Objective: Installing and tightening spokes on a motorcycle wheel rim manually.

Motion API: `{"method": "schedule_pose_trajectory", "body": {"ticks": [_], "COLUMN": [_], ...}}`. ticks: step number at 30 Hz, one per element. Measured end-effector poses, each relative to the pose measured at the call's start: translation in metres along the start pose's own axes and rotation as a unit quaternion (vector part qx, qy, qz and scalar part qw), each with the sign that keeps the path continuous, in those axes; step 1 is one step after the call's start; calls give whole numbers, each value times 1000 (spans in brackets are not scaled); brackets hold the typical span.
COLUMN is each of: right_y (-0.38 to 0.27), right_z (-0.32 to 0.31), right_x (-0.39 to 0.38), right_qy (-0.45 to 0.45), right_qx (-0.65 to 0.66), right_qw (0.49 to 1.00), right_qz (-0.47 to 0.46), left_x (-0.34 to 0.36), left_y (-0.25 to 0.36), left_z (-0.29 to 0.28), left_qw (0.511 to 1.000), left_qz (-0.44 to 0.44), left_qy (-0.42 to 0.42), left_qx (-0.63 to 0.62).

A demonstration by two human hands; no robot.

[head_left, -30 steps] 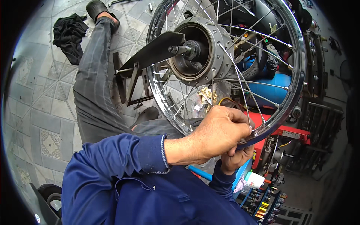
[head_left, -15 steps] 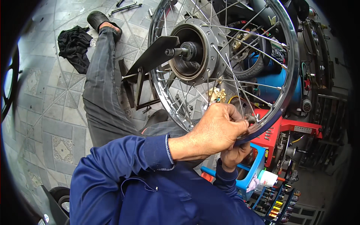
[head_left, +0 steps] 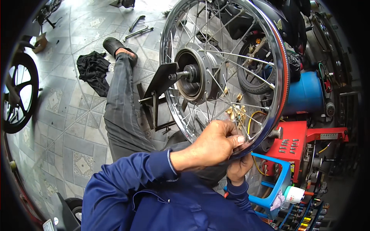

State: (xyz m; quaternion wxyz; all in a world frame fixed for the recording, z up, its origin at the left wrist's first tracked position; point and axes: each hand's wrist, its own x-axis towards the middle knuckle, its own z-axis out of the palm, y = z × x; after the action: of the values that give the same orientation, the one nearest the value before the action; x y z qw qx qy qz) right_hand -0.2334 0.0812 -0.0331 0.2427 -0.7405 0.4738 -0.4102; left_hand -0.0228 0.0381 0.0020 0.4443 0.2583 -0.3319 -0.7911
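A chrome spoked motorcycle wheel [head_left: 283, 69] stands upright on a black truing stand [head_left: 162, 82], its hub [head_left: 192, 75] on the axle. My left hand [head_left: 210, 146] rests on the near inside of the rim, fingertips pinched on a spoke end [head_left: 241, 131]. My right hand [head_left: 239, 167] sits just below and behind the rim, fingers curled up against it; what it holds is hidden. Brass spoke nipples [head_left: 236, 112] show in a cluster beyond the spokes. My blue sleeves fill the bottom of the view.
My grey-trousered leg [head_left: 123, 111] stretches over the tiled floor to a black sandal [head_left: 113, 45]. A black rag [head_left: 92, 71] lies left. Another wheel [head_left: 17, 96] is at far left. A red machine [head_left: 296, 148], blue drum [head_left: 306, 92], blue stool [head_left: 277, 190] and parked motorcycle crowd the right.
The view has tilted and shifted, so the wheel sits higher and more of the floor shows. Both hands stay at the near rim, with the left fingers now pinched on a spoke.
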Motion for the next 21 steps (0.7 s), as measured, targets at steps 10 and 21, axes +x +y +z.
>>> {"method": "schedule_pose_trajectory", "body": {"ticks": [10,21], "right_y": [2,40], "right_z": [17,18], "right_x": [5,-18], "right_qy": [26,-50], "right_qx": [-45,0], "right_qw": [998,999], "right_qz": [-46,6], "left_x": [4,9], "left_y": [-25,-55], "left_z": [4,-16], "left_qw": [960,926], "left_qz": [118,161], "left_qy": [120,112], "left_qx": [222,323]}}
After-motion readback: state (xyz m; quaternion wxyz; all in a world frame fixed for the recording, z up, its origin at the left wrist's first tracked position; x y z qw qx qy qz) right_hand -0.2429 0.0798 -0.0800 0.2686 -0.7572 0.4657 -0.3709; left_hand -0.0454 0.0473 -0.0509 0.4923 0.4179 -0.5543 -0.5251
